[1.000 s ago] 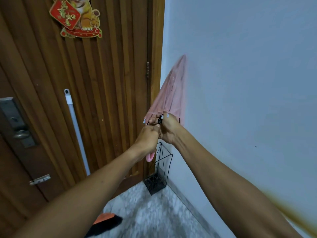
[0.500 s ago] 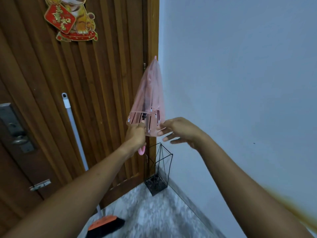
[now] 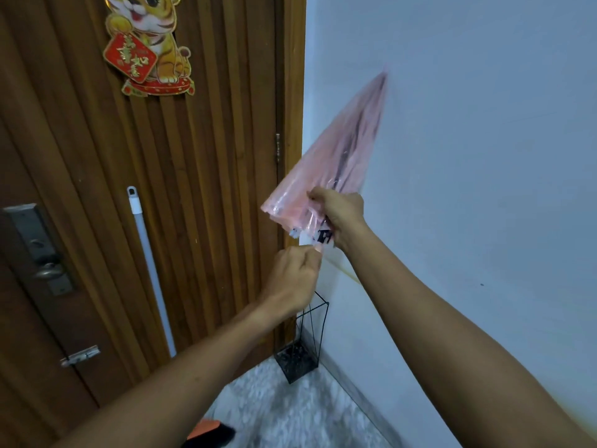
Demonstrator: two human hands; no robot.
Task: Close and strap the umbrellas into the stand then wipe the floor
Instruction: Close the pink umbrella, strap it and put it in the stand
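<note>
A closed, see-through pink umbrella point(image 3: 339, 163) is held in the air in front of the white wall, tip pointing up and to the right. My right hand point(image 3: 342, 215) grips the gathered canopy near its lower rim. My left hand point(image 3: 292, 279) is just below, fingers curled round the umbrella's lower end; the handle itself is hidden by the hand. A black wire umbrella stand point(image 3: 302, 347) sits on the floor in the corner between the door and the wall, directly under my hands.
A ribbed wooden door point(image 3: 193, 189) with a metal lock point(image 3: 35, 247) fills the left. A white pole point(image 3: 148, 263) leans on it, its orange and black head point(image 3: 210, 434) on the speckled floor point(image 3: 290, 412). A tiger decoration point(image 3: 148, 43) hangs on the door.
The umbrella has swung from upright to leaning right. My right hand, open beside the canopy half a second ago, now grips its gathered lower part. My left hand stays on the lower end.
</note>
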